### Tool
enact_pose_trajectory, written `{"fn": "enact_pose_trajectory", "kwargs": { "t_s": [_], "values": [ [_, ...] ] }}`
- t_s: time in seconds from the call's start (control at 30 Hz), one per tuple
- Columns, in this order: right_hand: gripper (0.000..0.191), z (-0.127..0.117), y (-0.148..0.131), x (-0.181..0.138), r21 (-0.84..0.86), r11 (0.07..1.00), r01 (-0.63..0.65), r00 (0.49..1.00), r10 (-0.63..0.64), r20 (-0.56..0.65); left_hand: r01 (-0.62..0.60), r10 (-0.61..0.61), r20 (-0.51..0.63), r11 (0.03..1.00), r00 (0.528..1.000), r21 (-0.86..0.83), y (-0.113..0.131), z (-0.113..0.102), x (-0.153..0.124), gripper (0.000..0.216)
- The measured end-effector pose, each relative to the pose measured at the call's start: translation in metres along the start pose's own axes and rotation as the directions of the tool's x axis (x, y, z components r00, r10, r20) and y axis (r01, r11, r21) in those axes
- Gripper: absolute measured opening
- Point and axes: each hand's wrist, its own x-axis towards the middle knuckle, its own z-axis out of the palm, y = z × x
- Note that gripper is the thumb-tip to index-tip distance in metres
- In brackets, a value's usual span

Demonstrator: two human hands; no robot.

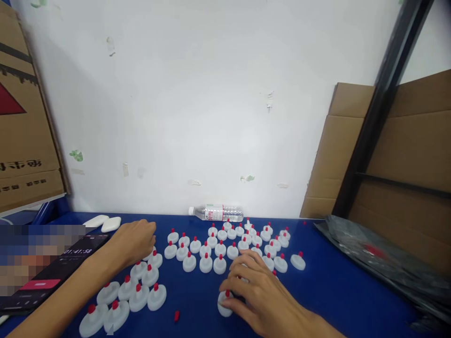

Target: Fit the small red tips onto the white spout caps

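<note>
My right hand (255,286) holds a round white cap with a red tip (224,306) at the table's front, thumb and fingers around it. My left hand (139,240) is over the back of the left group of such white caps (138,298). Its fingers are curled down and mostly hidden, so whatever they hold does not show. More red-tipped white caps (206,264) stand upright in a loose cluster across the middle, some partly behind my right hand. A small loose red tip (176,316) lies between the left group and my right hand.
A clear water bottle (218,212) lies on its side against the wall. At left are a phone (66,263) with a running timer and two white oval pieces (111,224). Dark plastic bags (380,258) lie at right, with cardboard (334,150) behind.
</note>
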Motion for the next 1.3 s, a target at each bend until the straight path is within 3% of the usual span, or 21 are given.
{"fn": "enact_pose_trajectory", "kwargs": {
  "t_s": [0.13,0.23,0.3,0.4,0.5,0.6,0.67,0.77,0.87,0.93,1.03,1.13,1.3],
  "values": [
    [0.018,-0.008,-0.003,0.003,0.006,1.000,-0.005,0.998,0.005,-0.059,0.003,0.001,-0.053,0.997,0.999,0.079,0.006,-0.019,0.001,0.027],
    [0.024,-0.014,-0.007,0.004,-0.001,1.000,-0.022,0.985,0.022,-0.174,-0.119,0.124,-0.180,0.992,0.976,0.042,0.026,-0.034,-0.005,0.036],
    [0.035,-0.016,-0.008,0.002,-0.012,0.998,-0.054,0.977,0.051,-0.208,-0.311,0.296,-0.264,0.950,0.918,-0.017,0.047,-0.036,-0.014,0.043],
    [0.055,-0.015,-0.010,0.001,-0.027,0.996,-0.085,0.973,0.077,-0.219,-0.582,0.514,-0.378,0.809,0.770,-0.086,0.081,-0.027,-0.034,0.044],
    [0.061,-0.014,-0.013,0.001,0.004,0.998,-0.056,0.969,0.055,-0.241,-0.701,0.575,-0.481,0.702,0.662,-0.127,0.106,-0.012,-0.051,0.037],
    [0.042,-0.013,-0.017,0.002,0.024,0.999,0.033,0.954,-0.025,-0.298,-0.749,0.584,-0.524,0.640,0.619,-0.172,0.116,-0.004,-0.060,0.034],
    [0.034,-0.014,-0.018,0.002,-0.002,0.997,0.074,0.942,-0.070,-0.327,-0.750,0.588,-0.505,0.629,0.632,-0.206,0.116,-0.006,-0.061,0.033],
    [0.032,-0.016,-0.017,0.002,-0.021,0.998,0.051,0.942,-0.055,-0.330,-0.699,0.585,-0.398,0.664,0.707,-0.265,0.105,-0.018,-0.059,0.035],
    [0.033,-0.017,-0.014,0.002,-0.017,1.000,0.019,0.947,-0.023,-0.322,-0.611,0.568,-0.227,0.726,0.791,-0.315,0.087,-0.030,-0.057,0.026],
    [0.032,-0.017,-0.014,0.002,-0.012,1.000,0.009,0.951,-0.013,-0.310,-0.541,0.538,-0.108,0.773,0.836,-0.333,0.075,-0.032,-0.060,0.007],
    [0.029,-0.016,-0.013,0.000,-0.018,1.000,0.008,0.957,-0.013,-0.290,-0.385,0.442,0.104,0.858,0.891,-0.341,0.064,-0.021,-0.068,0.024],
    [0.028,-0.014,-0.014,-0.001,-0.027,0.999,0.035,0.956,-0.042,-0.290,-0.255,0.348,0.275,0.911,0.896,-0.323,0.065,-0.004,-0.075,0.034],
    [0.028,-0.014,-0.014,-0.001,-0.027,0.998,0.050,0.953,-0.056,-0.297,-0.306,0.409,0.286,0.888,0.866,-0.344,0.070,0.006,-0.077,0.029]
  ]
}}
